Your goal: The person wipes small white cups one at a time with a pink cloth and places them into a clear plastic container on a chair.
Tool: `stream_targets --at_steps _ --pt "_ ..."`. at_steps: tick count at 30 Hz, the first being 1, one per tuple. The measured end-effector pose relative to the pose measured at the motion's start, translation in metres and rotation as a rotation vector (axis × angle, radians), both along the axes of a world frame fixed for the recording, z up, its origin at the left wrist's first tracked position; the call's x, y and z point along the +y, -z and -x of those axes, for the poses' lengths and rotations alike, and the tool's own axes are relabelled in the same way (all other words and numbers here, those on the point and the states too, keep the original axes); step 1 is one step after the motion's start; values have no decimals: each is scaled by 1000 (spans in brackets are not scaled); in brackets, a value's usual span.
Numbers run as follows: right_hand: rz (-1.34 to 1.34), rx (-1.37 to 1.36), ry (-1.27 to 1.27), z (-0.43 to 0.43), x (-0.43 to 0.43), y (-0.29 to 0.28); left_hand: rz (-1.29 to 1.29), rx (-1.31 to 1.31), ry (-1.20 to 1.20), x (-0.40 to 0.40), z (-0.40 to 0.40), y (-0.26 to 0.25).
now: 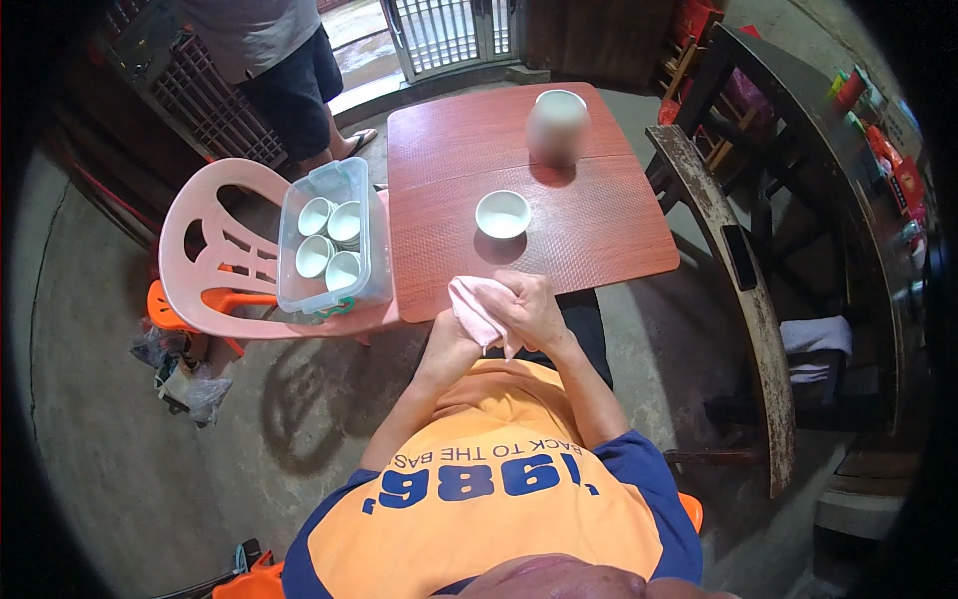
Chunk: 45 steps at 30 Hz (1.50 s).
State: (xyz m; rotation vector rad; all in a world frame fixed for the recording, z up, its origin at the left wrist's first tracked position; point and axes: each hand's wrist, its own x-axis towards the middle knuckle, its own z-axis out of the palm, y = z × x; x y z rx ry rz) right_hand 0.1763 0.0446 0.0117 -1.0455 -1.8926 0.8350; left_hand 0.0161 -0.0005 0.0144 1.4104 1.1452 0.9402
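Low in front of me, just over the table's near edge, my right hand (533, 308) is closed on a pale pink cloth (479, 303). My left hand (453, 329) is against the same cloth, its fingers mostly hidden behind the cloth and my right hand. Whether anything is wrapped inside the cloth cannot be seen. Just beyond my hands, a small white bowl (503, 214) stands upright on the reddish-brown table (441, 247). Farther back, toward the right corner, a tall pale object (558, 131) with a round white rim stands on the table; its body is blurred.
To the left, a clear plastic bin (376, 239) holding several stacks of white bowls (314, 254) rests on a pink plastic chair (187, 277). A person (292, 97) stands beyond it. On the right, a wooden bench (775, 389) carries a dark phone (739, 257).
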Motion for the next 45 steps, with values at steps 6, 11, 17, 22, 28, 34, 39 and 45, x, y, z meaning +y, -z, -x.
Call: stream_targets --at_steps 6,11,17,22,28,34,39,45 --pt "749 1386 -28 15 -11 24 116 -655 46 9 8 23" --pt "473 543 8 -3 -1 21 128 -306 117 8 9 8" --pt "395 643 23 2 2 33 108 -317 66 10 4 14" --pt "646 1095 135 15 -4 22 160 -537 44 5 6 25" --pt "264 305 100 8 -3 3 37 -345 -37 6 -3 22" --pt "591 1040 98 20 -6 19 179 -734 18 11 13 40" --pt "52 46 103 13 -3 -5 64 -285 -23 7 9 31" --pt "802 1529 383 44 -12 -8 117 -894 -10 9 8 34"
